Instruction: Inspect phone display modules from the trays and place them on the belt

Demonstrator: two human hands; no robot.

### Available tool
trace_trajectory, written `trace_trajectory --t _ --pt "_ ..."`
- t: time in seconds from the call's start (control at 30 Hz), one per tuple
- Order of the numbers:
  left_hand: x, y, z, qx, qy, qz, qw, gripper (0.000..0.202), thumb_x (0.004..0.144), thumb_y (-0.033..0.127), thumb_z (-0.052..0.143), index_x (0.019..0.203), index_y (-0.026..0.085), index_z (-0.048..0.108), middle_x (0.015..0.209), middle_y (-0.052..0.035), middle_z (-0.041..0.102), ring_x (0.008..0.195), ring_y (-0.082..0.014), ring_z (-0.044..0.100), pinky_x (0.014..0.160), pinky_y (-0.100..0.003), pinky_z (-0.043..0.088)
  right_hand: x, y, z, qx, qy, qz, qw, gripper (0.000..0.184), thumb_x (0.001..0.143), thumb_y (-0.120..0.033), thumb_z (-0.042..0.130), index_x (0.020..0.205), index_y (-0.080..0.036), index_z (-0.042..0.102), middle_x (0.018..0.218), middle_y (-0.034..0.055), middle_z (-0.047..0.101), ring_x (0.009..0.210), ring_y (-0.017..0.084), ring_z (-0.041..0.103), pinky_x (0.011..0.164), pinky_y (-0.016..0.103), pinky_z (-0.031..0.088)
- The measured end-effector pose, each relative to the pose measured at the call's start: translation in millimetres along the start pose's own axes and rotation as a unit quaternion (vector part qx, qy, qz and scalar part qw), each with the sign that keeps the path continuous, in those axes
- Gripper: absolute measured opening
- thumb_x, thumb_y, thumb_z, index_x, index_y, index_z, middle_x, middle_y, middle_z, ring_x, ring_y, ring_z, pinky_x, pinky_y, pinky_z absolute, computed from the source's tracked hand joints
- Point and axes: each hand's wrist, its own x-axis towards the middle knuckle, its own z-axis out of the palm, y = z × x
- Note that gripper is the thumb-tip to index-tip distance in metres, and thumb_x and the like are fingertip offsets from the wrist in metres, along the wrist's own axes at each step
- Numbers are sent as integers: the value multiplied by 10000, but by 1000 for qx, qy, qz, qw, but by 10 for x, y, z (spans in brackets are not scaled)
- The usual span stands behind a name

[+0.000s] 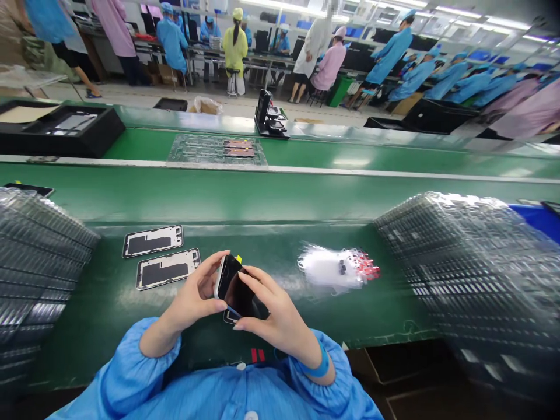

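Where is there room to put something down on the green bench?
Bare green mat lies between the left tray stack and the two phone frames, and below the white parts bag. Crowded: the phone in the left hand and right hand.

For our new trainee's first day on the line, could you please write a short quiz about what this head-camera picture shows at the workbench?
1. Which wrist wears the blue strap, left or right?
2. How many phone frames lie on the green bench to the left of the hands?
3. True or false: the left hand and the right hand are both holding the black smartphone.

Key: 1. Right. 2. Two. 3. True.
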Motion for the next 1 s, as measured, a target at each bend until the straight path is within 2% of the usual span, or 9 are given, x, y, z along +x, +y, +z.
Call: trace_trajectory --t 0.4,0.57,0.67,1.0 --pt "-18 5 7 -4 -11 9 1000 903 634 454 913 1436 257 548 1454 -164 569 1206 -347 633 980 -368 531 -19 -3 20 -8 1 -14 1000 774 843 -552 736 1488 -217 472 1460 199 523 1345 338 534 1085 505 497" --pt "-26 12 10 6 -18 22 1000 839 686 426 885 1440 286 544 1430 -145 591 1192 -327 646 965 -351 539 -25 2 29 -25 1 -21 999 816 818 -521 776 1508 -237 448 1464 194 520 1341 355 535 1077 523 501" --pt "-30 30 16 20 -18 23 999 851 699 426 871 1458 262 524 1430 -163 587 1174 -332 655 956 -360 545 -29 8 42 -33 10 -37 999 829 820 -516 775 1519 -235 428 1465 203 514 1341 359 534 1071 532 502" --pt "-55 52 10 37 -36 33 998 891 696 387 875 1488 257 489 1438 -174 591 1295 -372 582 1053 -407 493 -7 -20 45 -54 29 -83 995 820 878 -509 713 1560 -259 332 1477 208 481 1344 357 514 1054 558 502"
